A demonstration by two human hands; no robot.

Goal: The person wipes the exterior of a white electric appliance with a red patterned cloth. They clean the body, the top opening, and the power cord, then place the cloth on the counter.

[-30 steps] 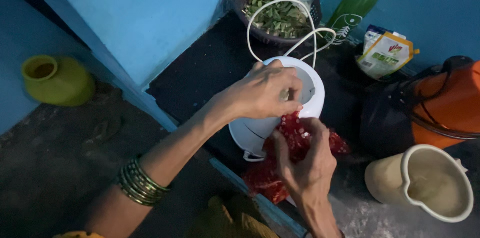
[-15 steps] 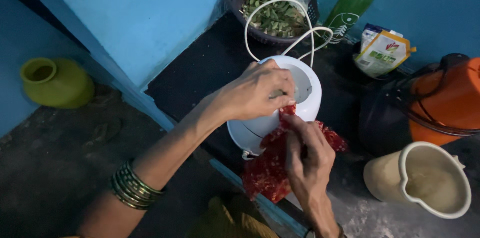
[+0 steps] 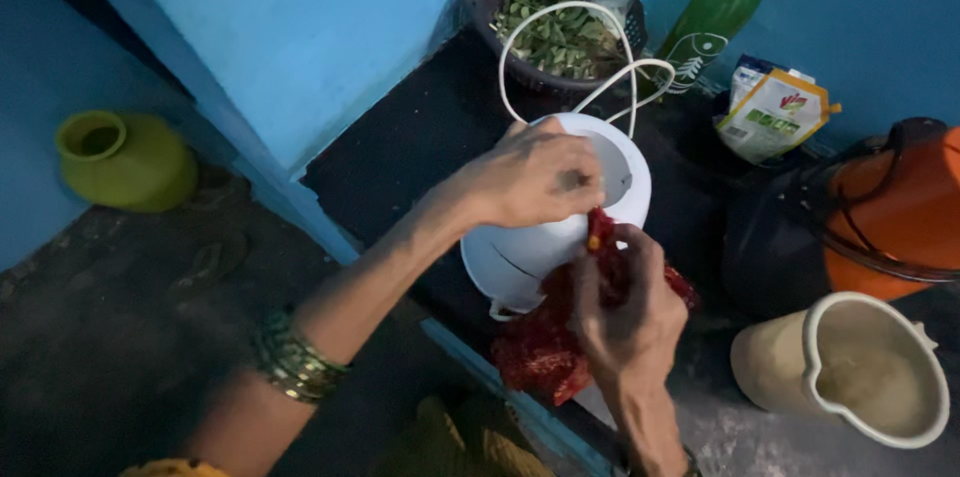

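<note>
I see the black desk [image 3: 400, 152] running from near right to far centre, its left edge dropping to the floor where a green pot [image 3: 125, 159] sits well apart. On the right an orange and black container [image 3: 880, 212] and a cream jug [image 3: 850, 372] crowd the desk, so the free room lies left of the work. At the far end stand a basket of green leaves [image 3: 555, 32], a green bottle [image 3: 720, 12] and a printed pouch [image 3: 775, 112].

Central is the white appliance base [image 3: 545, 237], its cord [image 3: 570, 37] looped toward the basket. My left hand [image 3: 530, 177] rests over its top, fingers curled together on the rim, I judge to steady it. Just near of it my right hand [image 3: 625, 312] has fingers pinched on a red chilli [image 3: 600, 232] at the rim, above the red bag of chillies [image 3: 540, 352] at the desk's near edge, handy for picking.
</note>
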